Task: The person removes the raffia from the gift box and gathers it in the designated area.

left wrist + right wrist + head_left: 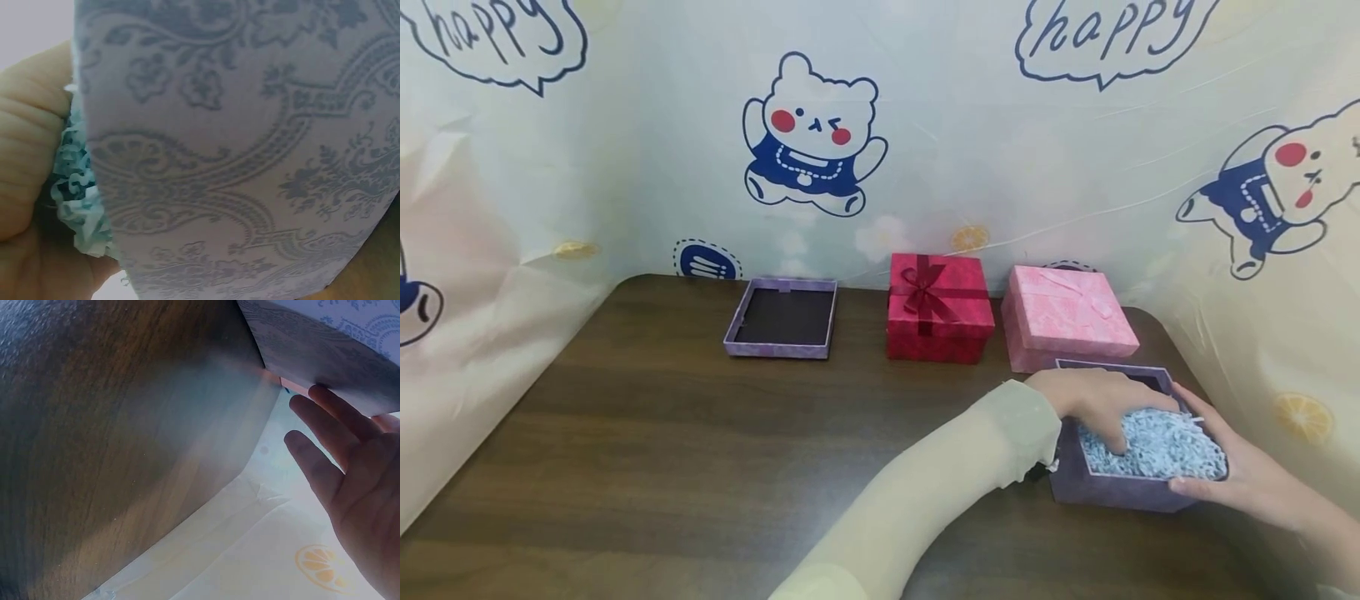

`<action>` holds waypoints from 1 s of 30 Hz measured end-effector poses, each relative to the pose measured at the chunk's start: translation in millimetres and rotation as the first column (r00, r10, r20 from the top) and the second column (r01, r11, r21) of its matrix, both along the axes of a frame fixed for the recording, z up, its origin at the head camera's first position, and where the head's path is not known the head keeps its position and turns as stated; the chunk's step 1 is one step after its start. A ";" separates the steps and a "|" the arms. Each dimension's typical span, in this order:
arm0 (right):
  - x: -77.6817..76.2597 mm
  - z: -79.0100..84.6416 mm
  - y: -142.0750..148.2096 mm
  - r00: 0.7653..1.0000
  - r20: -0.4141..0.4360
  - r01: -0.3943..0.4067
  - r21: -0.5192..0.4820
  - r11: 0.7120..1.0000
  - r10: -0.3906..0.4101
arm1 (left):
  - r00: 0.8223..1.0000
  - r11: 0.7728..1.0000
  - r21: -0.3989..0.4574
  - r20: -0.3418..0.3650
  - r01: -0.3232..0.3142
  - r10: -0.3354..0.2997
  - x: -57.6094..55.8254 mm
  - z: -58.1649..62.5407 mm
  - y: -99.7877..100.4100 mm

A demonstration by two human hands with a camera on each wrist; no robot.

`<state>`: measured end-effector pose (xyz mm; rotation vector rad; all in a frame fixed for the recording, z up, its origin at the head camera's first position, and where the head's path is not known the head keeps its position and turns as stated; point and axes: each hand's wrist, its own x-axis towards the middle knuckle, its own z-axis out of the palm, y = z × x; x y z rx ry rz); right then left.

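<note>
A purple patterned gift box (1123, 493) with its top off stands at the right of the table, filled with light blue shredded paper (1176, 454). Reaching over its left side, my left hand (1097, 400) has thumb and fingers curled into the paper. Blue shreds (78, 181) show between palm and thumb in the left wrist view, beside the box's patterned wall (237, 156). My right hand (1240, 467) holds the box's right side, thumb at the front corner and a finger along the back. In the right wrist view, my right fingers (315, 469) extend beside the box's wall.
A purple lid (778, 352), dark inside, lies upturned at the back left. A red gift box with a bow (938, 321) sits at the back middle. Close behind the purple box is a pink gift box (1070, 312). A printed cloth (955, 150) hangs around the wooden table (700, 467).
</note>
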<state>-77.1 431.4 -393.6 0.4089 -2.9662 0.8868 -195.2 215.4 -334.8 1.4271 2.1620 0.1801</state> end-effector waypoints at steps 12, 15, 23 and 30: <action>3.8 -8.4 1.7 0.994 -0.104 -0.057 -0.112 0.992 0.045 | 0.999 0.991 0.123 -0.022 0.052 -0.050 -4.4 20.2 -7.9; 4.8 -9.4 2.4 0.995 -0.092 -0.053 -0.113 0.992 0.042 | 0.999 0.990 0.137 -0.016 0.035 -0.033 -6.7 23.1 -11.0; 5.5 -14.7 3.7 0.986 -0.131 -0.115 -0.117 0.986 0.099 | 1.000 0.984 0.180 0.012 0.018 -0.020 -14.9 26.7 -16.1; 3.1 -9.6 -0.4 0.991 -0.107 -0.098 -0.130 0.987 0.085 | 0.999 0.978 0.204 0.044 -0.034 0.025 -20.2 25.3 -23.4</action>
